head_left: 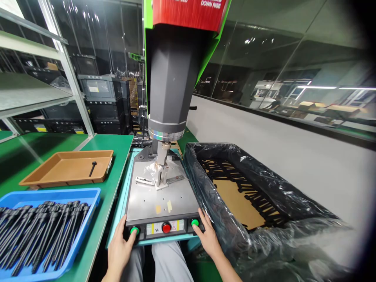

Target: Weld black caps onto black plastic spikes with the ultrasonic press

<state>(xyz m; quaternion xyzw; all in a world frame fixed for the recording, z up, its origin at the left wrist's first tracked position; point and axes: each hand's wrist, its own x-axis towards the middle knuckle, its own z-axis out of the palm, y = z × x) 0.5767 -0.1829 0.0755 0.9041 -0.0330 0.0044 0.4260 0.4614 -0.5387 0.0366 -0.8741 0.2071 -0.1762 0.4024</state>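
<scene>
My left hand (120, 246) rests on the front of a press machine, its thumb on the left green button (134, 230). My right hand (207, 234) does the same on the right green button (194, 223). A red button (166, 227) sits between them. The machine's grey head (170, 86) is down, its metal tip (161, 164) touching a small part on the steel plate (147, 203).
A blue tray (88, 196) full of several black rods lies at the left. Behind it a brown tray (58, 172) holds one black rod (93, 168). At the right stands a box lined with black plastic (205, 196), with black parts on cardboard inside.
</scene>
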